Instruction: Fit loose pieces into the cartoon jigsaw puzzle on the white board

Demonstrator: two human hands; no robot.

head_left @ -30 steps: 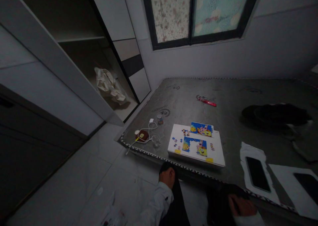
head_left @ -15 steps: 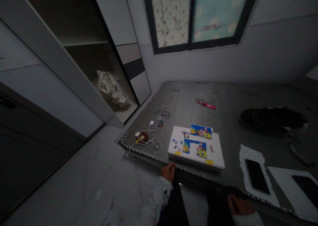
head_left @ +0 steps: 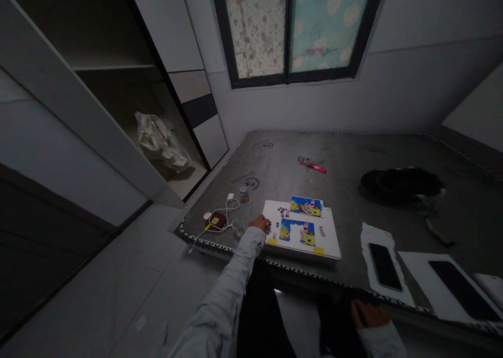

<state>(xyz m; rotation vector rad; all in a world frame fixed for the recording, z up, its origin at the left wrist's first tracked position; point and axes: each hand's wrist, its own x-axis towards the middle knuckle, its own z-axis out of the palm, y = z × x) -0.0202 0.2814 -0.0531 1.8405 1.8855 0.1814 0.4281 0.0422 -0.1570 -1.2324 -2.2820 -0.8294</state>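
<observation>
My left hand [head_left: 259, 223] reaches over the left edge of a white box [head_left: 330, 237], its fingers bent together at the loose blue puzzle pieces [head_left: 269, 229] there. Whether a piece is between the fingertips is hidden. On the box lies a partly assembled jigsaw puzzle [head_left: 308, 235] with a cartoon picture and an open gap in its upper middle. Behind it is a matching picture card [head_left: 306, 206]. More loose pieces [head_left: 322, 231] lie right of the puzzle. Low on the right, my right hand [head_left: 369, 314] rests on my dark-trousered leg, holding nothing, fingers loosely extended.
The box stands on a grey mattress [head_left: 275, 164]. To its left are a small jar [head_left: 244, 194], a clear cup [head_left: 238, 226] and a brown object [head_left: 216, 221] with a white cable. A red item [head_left: 313, 165], a dark bag-like thing [head_left: 401, 185] and phones [head_left: 385, 266] lie farther off.
My left hand has left my knee and moved up and forward onto the left side of the box. My right hand stays on my leg. The view has shifted slightly right.
</observation>
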